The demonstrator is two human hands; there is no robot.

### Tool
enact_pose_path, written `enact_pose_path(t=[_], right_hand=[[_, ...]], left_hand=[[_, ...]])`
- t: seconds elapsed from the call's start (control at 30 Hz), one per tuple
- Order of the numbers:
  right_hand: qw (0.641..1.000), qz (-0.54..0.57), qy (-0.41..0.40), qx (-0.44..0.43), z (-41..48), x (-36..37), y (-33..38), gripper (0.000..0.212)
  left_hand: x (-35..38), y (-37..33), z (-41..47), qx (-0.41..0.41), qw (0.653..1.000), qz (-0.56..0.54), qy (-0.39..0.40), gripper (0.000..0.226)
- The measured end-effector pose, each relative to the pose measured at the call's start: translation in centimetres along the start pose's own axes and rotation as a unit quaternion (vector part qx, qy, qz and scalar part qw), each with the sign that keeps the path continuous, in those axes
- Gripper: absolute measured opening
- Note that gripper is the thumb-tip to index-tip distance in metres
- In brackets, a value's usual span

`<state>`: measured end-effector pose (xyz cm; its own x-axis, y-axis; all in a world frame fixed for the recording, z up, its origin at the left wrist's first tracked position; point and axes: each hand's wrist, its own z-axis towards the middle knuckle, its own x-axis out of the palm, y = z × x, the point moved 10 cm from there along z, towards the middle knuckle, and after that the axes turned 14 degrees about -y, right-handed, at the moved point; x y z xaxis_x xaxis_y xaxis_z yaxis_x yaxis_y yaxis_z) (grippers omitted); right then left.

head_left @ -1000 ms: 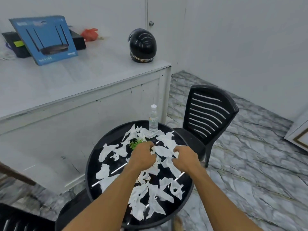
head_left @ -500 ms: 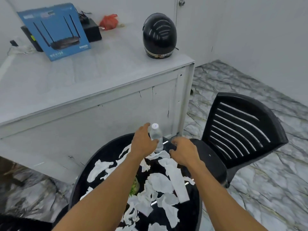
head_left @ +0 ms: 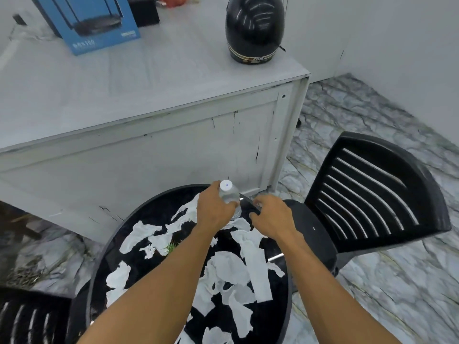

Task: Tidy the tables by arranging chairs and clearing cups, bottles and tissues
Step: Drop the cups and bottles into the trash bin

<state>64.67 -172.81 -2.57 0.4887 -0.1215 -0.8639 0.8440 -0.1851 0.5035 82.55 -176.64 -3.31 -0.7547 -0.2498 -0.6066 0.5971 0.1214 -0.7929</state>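
The left hand (head_left: 213, 211) grips a small clear bottle (head_left: 229, 196) with a white cap, its fingers wrapped round the body from the left. The bottle stands upright at the far edge of the round black tabletop (head_left: 154, 212). The right hand (head_left: 272, 217) hovers just beside the bottle on its right, fingers loosely curled with nothing visible in them. Torn white tissues (head_left: 257, 271) lie scattered over most of the tabletop, and a small green sprig (head_left: 171, 247) sits among them near the left forearm. A black slatted chair (head_left: 372, 194) stands close against the tabletop's right side, and part of a second chair (head_left: 24, 319) shows at the lower left. Behind is a grey tabletop (head_left: 149, 83) carrying a black helmet (head_left: 254, 28) and a blue box (head_left: 92, 23).
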Motion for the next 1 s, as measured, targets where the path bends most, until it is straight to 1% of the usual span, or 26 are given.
enact_pose_path(t=[0.07,0.17,0.23,0.3,0.37,0.43,0.5,0.57,0.63,0.73,0.8,0.87,1.0], right_hand=[[1.0,0.0,-0.007,-0.013,0.0,-0.5,1.9,0.027],[0.999,0.001,-0.017,-0.047,-0.6,-1.1,6.3,0.033],[0.996,-0.007,-0.024,-0.086,-1.5,-1.3,10.4,0.034],[0.991,-0.008,-0.031,-0.13,-3.2,-1.4,15.1,0.03],[0.984,0.001,-0.036,-0.174,-5.8,-1.3,20.2,0.025],[0.976,0.016,-0.028,-0.216,-9.2,-0.5,25.3,0.025],[0.965,0.025,-0.013,-0.261,-13.6,1.0,30.0,0.031],[0.952,0.031,0.016,-0.304,-18.5,3.0,34.2,0.037],[0.938,0.044,0.047,-0.341,-23.8,5.3,38.1,0.039],[0.912,0.047,0.102,-0.395,-32.4,9.3,43.4,0.039],[0.886,0.041,0.147,-0.437,-38.7,12.5,46.7,0.039],[0.85,0.02,0.19,-0.492,-45.4,15.8,49.6,0.039],[0.772,-0.033,0.266,-0.576,-58.1,21.7,53.7,0.036]], left_hand=[[-2.4,-0.2,-0.4,0.009,0.999,-0.026,-0.03,0.048],[-8.1,-0.9,-0.9,0.022,0.994,-0.071,-0.086,0.044],[-13.0,-1.0,-1.4,0.037,0.987,-0.086,-0.131,0.049],[-18.7,-0.4,-2.2,0.046,0.977,-0.098,-0.182,0.057],[-24.7,0.8,-3.8,0.053,0.964,-0.107,-0.236,0.059],[-30.8,2.8,-6.2,0.051,0.95,-0.112,-0.288,0.059],[-36.5,5.6,-9.3,0.045,0.935,-0.104,-0.336,0.06],[-41.8,9.0,-13.0,0.032,0.922,-0.09,-0.375,0.062],[-46.7,13.0,-17.2,0.007,0.91,-0.072,-0.409,0.064],[-53.3,19.4,-24.6,-0.037,0.892,-0.019,-0.45,0.063],[-57.5,23.6,-30.0,-0.079,0.877,0.014,-0.475,0.061],[-60.9,27.8,-35.6,-0.131,0.855,0.043,-0.501,0.059],[-66.1,35.4,-47.2,-0.24,0.796,0.081,-0.549,0.056]])
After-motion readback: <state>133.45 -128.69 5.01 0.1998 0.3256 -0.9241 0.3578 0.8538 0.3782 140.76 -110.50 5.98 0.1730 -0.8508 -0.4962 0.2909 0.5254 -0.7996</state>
